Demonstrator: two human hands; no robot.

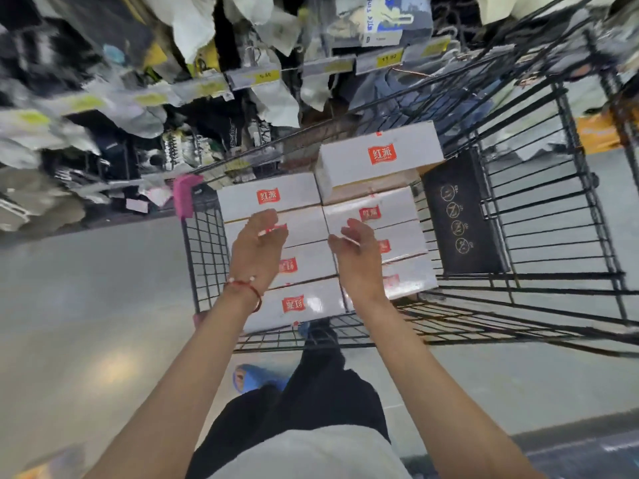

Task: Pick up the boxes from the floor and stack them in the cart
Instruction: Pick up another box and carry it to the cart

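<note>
Nearest: white top (311,454), dark trousers (328,392), one blue shoe (249,378) on the pale glossy floor (86,305). Both bare forearms reach forward over the cart (205,250), a black wire cart standing right in front of the feet. Left hand (257,247), with a red string bracelet (247,286) on the wrist, has its fingers loosely curled with palm turned inward and grips nothing; it hovers over the left column of boxes. Right hand (358,257) is the same: loose curl, nothing held, above the seam between the two columns. The hands are near each other but apart. Whether either fingertip touches a box lid, cannot tell; motion blur. Boxes (304,302): white, each with a red logo, lying flat in the cart in two side-by-side columns and packed touching. At the far end of the right column the pile is taller, and the top box (380,155) rests on a tan-edged one beneath it. Pink handle cap (185,198) at the cart's far left corner. Black panel (463,216) with round icons just right of the boxes, then more wire basket. Beyond: shelf rails with yellow price tags (256,77) and hanging garments (276,102), blurred.
</note>
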